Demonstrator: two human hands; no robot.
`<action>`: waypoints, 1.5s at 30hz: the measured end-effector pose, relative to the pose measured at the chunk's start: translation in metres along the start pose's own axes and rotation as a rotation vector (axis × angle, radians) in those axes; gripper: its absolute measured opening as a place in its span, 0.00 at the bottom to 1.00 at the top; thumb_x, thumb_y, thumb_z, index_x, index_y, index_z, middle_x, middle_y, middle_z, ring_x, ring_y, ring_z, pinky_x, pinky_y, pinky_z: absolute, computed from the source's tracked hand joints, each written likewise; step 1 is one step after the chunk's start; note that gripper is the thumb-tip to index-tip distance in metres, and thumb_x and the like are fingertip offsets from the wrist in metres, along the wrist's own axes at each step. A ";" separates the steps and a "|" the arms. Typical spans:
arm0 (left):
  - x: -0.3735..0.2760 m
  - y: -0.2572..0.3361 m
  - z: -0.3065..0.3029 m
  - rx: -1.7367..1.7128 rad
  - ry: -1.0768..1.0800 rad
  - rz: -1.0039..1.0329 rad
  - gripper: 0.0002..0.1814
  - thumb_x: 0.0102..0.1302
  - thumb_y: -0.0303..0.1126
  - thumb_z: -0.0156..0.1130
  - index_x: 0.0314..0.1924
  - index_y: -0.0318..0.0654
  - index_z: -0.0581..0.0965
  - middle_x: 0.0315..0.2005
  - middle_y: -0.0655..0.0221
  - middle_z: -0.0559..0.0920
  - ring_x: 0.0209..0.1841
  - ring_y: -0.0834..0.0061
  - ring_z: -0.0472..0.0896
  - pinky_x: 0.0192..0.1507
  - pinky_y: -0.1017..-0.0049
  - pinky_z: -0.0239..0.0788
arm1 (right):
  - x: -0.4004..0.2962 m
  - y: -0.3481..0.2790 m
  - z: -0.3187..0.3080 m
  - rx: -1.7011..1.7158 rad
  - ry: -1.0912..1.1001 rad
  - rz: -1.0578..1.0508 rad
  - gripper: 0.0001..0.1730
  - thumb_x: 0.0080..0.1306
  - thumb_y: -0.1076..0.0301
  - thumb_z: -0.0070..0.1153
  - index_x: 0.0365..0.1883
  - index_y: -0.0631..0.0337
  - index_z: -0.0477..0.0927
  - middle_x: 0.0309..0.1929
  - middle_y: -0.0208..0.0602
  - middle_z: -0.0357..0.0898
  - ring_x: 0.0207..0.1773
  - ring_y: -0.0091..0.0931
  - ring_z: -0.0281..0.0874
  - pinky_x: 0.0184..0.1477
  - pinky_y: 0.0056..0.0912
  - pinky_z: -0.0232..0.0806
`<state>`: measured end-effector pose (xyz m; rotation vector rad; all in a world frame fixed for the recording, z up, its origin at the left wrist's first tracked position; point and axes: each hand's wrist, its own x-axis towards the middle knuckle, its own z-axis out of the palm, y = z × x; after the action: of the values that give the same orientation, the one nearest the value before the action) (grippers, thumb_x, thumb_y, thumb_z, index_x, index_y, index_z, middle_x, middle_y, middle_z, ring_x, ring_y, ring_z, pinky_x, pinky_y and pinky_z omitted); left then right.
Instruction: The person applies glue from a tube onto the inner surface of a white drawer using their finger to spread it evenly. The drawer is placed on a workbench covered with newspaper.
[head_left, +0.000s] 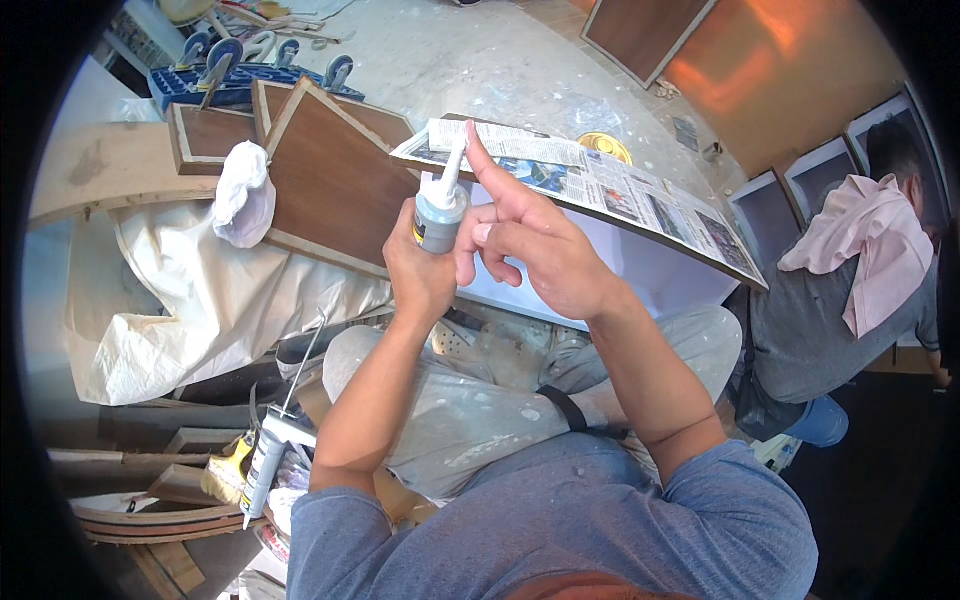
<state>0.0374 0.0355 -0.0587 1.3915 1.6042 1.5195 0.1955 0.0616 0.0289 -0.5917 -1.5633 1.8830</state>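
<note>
My left hand (422, 274) grips a grey sealant cartridge (438, 227), held with its white nozzle (452, 174) pointing up and away from me. The index finger of my right hand (529, 244) is stretched out along the nozzle, its tip at the nozzle's end. The other fingers of that hand are curled beside the cartridge and appear to hold nothing. Just beyond my hands lies a panel covered with newspaper (630, 191), resting over a white box-like cabinet piece (637, 259). The cartridge's lower part is hidden by my left hand.
Brown framed panels (337, 180) lean at the left, with a crumpled white cloth (244, 195) on them. A caulking gun (266, 457) and a paintbrush (229, 469) lie by my left elbow. A co-worker (802, 322) sits close at right. A yellow lid (604, 146) lies on the floor.
</note>
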 end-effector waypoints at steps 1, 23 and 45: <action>0.000 0.000 0.001 0.017 0.013 0.007 0.20 0.51 0.25 0.74 0.44 0.35 0.78 0.35 0.62 0.86 0.38 0.74 0.83 0.44 0.69 0.75 | -0.002 -0.001 0.000 -0.010 -0.004 0.005 0.47 0.72 0.72 0.39 0.83 0.52 0.31 0.31 0.34 0.79 0.26 0.16 0.59 0.31 0.20 0.62; -0.004 -0.013 0.006 0.068 -0.275 -0.013 0.20 0.49 0.23 0.70 0.44 0.32 0.78 0.32 0.60 0.85 0.36 0.70 0.83 0.45 0.70 0.75 | -0.044 -0.018 -0.045 0.479 0.047 0.081 0.32 0.72 0.67 0.41 0.72 0.76 0.65 0.27 0.34 0.76 0.24 0.20 0.64 0.29 0.25 0.61; -0.006 -0.014 -0.010 0.034 -0.128 -0.217 0.24 0.54 0.19 0.68 0.53 0.33 0.77 0.36 0.69 0.82 0.39 0.77 0.81 0.43 0.76 0.73 | -0.131 0.248 -0.217 0.683 1.109 0.712 0.10 0.78 0.62 0.43 0.48 0.57 0.73 0.25 0.29 0.73 0.19 0.19 0.56 0.28 0.25 0.60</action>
<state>0.0260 0.0279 -0.0710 1.2597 1.6491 1.2578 0.3936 0.0939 -0.2632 -1.5963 0.0346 1.7884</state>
